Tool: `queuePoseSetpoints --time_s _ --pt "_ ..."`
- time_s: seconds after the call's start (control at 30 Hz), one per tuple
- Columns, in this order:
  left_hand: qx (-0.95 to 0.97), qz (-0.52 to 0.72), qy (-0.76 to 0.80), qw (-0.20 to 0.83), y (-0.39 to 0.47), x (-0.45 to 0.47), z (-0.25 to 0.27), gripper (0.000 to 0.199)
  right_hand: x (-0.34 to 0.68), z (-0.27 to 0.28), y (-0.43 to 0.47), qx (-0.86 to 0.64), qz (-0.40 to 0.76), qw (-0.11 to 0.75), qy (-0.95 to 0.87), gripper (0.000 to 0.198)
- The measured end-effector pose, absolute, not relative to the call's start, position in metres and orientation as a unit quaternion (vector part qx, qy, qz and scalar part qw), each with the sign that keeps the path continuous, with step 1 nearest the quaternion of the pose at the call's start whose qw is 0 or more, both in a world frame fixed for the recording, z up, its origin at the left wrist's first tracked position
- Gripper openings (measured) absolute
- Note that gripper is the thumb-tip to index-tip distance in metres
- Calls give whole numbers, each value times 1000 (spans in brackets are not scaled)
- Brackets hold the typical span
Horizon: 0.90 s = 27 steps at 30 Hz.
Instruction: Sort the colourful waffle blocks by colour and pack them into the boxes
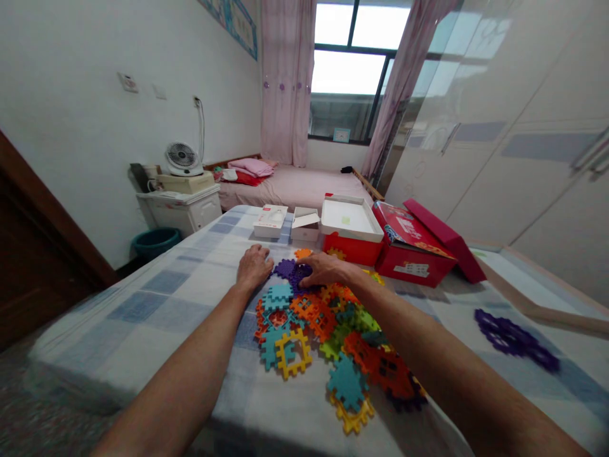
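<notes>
My left hand (254, 265) rests on the checked cloth at the far left edge of a heap of toothed plastic building pieces. Its fingers are loosely bent and apart, with nothing visible in them, close to a dark purple piece (284, 268). Over the top of the heap, my right hand (327, 269) has thumb and fingers closed around another purple piece (301, 277). Nearer me lie light blue pieces (277, 294), orange pieces (314, 314), a yellow square frame piece (294, 353) and a teal piece (347, 383). My right forearm hides part of the heap.
Behind the heap stand a white box (270, 221), a small open box (305, 225), a red box with a white tray-like lid (351, 246) and a larger red box (413, 257). A joined purple strip (516, 341) lies at right, near a pale framed panel (547, 292).
</notes>
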<state>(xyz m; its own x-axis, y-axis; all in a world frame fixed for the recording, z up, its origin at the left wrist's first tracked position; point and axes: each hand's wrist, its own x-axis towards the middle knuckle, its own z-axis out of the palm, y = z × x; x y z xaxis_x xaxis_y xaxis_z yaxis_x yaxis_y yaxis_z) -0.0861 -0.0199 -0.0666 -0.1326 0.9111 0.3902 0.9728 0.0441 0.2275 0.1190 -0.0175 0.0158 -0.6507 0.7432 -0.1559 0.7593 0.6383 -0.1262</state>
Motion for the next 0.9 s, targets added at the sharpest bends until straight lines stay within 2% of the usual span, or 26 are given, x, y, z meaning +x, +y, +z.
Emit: queuePoseSetpoints --time_s 0.13,0.4,0.57,0.73,0.9 --pt "-654 -225 -719 68 -21 -85 -66 31 110 14 -14 364 -51 15 930 64" --pt "-647 -222 -727 61 -22 -84 -64 29 113 9 -6 370 -81 -3 925 63" --pt "-649 -223 -726 56 -21 -83 -64 30 116 2 -4 326 -75 -91 938 50" --pt "-650 -213 -727 58 -22 -83 -63 31 127 4 3 348 -191 -186 899 42" --pt "-655 -205 -724 69 -23 -84 -62 33 158 20 3 399 -382 -328 766 32"
